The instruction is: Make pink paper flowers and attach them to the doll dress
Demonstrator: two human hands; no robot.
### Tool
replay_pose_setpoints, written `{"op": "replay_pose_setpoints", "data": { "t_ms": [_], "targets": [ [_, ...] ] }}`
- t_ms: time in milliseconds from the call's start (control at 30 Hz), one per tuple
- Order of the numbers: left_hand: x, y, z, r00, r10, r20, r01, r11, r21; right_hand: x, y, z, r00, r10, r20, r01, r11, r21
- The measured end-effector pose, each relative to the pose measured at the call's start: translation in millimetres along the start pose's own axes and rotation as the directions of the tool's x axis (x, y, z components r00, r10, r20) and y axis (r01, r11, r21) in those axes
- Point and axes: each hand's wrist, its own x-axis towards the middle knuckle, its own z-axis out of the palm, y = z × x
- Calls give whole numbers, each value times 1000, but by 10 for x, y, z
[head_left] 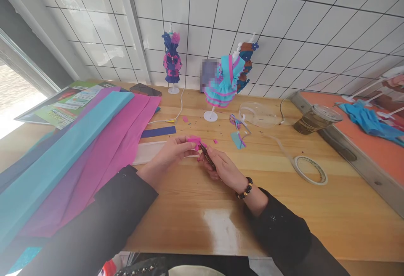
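Observation:
My left hand [173, 152] pinches a small piece of pink crepe paper [195, 140] between thumb and fingertips, above the middle of the table. From the right, my right hand [222, 166] is closed round a pair of dark scissors [207, 157], whose tips reach the pink paper. How far the blades are parted is too small to tell. Beneath my left hand lies a white strip [148, 152], partly covered by it. A dark blue paper strip [158, 131] rests just behind that. Small pink scraps [215, 141] lie close to the scissors.
Pink, purple and light blue paper sheets [104, 137] cover the left side. Little stands wear paper dresses, one turquoise [224, 82], one navy and pink [172, 59]. At right are a tape roll [311, 170], a lidded cup [317, 119] and an orange-surfaced board [356, 128].

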Motion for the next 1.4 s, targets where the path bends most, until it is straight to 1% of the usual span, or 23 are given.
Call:
{"op": "replay_pose_setpoints", "data": {
  "t_ms": [67,200,300,500,667,833,1000,1200,1400],
  "targets": [
    [1,-12,-6,1000,-4,16,4,999,53,-2,1,-4,1000,-8,-1,8,1000,-6],
    [3,-29,-28,999,-13,43,3,971,238,-8,4,-7,999,-40,2,40,999,-29],
    [7,-27,-32,999,-14,52,-2,955,298,-10,2,-4,999,-53,3,53,997,-50],
    [15,-21,-34,997,-20,73,-2,960,281,-7,-4,-7,1000,-27,5,28,998,-60],
    [13,-33,-48,997,-29,65,11,963,268,-11,-16,-9,999,-33,5,33,997,-63],
    [19,-24,-51,996,-42,75,22,969,247,-10,-13,-14,999,-36,-1,35,996,-83],
    [14,-12,-46,994,-58,93,35,972,231,-2,23,-33,999,-37,0,37,997,-65],
    [9,-4,-41,994,-79,80,56,964,258,-5,8,-30,999,-32,9,32,997,-73],
    [2,12,-44,993,-80,83,58,969,239,-12,-17,-21,1000,-26,6,26,997,-79]
  ]
}}
